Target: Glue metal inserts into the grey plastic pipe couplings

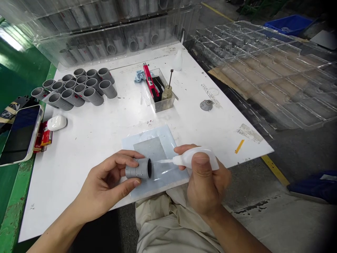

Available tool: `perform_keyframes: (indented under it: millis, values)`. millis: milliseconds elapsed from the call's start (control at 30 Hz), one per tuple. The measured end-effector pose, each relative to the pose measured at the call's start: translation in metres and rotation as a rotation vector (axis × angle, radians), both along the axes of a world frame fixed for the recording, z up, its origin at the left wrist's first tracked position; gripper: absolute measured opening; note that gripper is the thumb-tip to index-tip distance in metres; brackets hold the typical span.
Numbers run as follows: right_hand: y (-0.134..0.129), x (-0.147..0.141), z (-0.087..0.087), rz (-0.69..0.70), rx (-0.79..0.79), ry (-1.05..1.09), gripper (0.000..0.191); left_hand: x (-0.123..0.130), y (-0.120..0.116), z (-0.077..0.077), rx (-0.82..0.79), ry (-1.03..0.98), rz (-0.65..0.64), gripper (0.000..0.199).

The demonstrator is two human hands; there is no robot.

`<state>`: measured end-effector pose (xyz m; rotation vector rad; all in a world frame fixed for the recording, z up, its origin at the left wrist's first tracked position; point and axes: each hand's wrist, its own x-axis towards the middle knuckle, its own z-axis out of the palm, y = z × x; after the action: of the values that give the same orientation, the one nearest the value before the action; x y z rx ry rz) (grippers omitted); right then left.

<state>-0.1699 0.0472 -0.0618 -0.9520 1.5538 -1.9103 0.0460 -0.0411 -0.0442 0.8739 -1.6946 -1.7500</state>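
Observation:
My left hand (105,182) grips a short grey tube (137,169) between thumb and fingers, its open end turned to the right. My right hand (206,186) is wrapped round a white squeeze bottle (196,157) with a thin nozzle. The nozzle tip points left at the tube's mouth, a small gap away from it. Both are held above a pale blue sheet (172,172) with a grey rectangle (150,149) on it, near the table's front edge. What lies inside the tube is hidden in its dark opening.
Several grey tubes (94,96) stand grouped at the back left. A clear box (165,105) holds a red cutter (150,82) and a small jar (166,93). A second bottle (178,60), a grey dome (206,105), a mouse (57,122) and a phone (21,131) lie around.

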Motion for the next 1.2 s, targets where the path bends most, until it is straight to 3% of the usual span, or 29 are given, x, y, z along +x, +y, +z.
perform_keyframes:
  millis: [467, 600, 800, 1200]
  values:
    - [0.0049, -0.0023, -0.0023, 0.091, -0.002, -0.054, 0.034, 0.0007, -0.0001, 0.0002, -0.016, -0.009, -0.006, 0.03]
    - [0.0049, -0.0045, -0.0014, 0.115, -0.012, -0.116, 0.035, -0.0009, 0.0011, 0.0018, -0.015, -0.038, 0.018, 0.041]
    - [0.002, -0.0052, 0.0033, 0.063, -0.015, -0.16, 0.04, 0.0018, 0.004, 0.0014, -0.065, -0.096, 0.05, 0.044]
    - [-0.0026, -0.0036, 0.0049, 0.008, 0.035, -0.077, 0.043, 0.0018, 0.0008, -0.002, -0.115, -0.078, -0.011, 0.039]
